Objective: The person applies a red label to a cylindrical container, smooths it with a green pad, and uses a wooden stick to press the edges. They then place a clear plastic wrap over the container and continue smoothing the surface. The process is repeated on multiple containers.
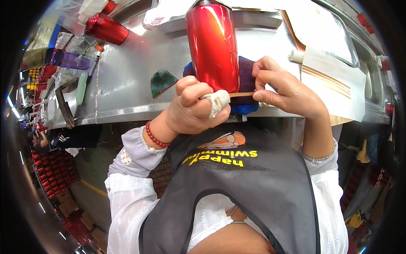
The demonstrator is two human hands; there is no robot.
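A glossy red metal cylinder [213, 47] lies on a dark cloth pad [246, 74] on the metal bench, its near end by my left hand [199, 106]. That hand is closed, with a white cloth wrap on one finger, and a thin golden-brown strip [241, 94] runs from it to my right hand [279, 89]. My right thumb and fingertips pinch the strip's other end. Whether the strip touches the cylinder is unclear. A dark green, round-edged flat piece [163, 82] lies left of the cylinder.
Another red cylinder [107, 29] lies at the back left. A light green case [81, 88], a marker [93, 67] and a purple holder [71, 59] are at the left. White backing paper with golden strips [326, 81] overhangs the bench's front edge at the right, near a white tray [326, 28].
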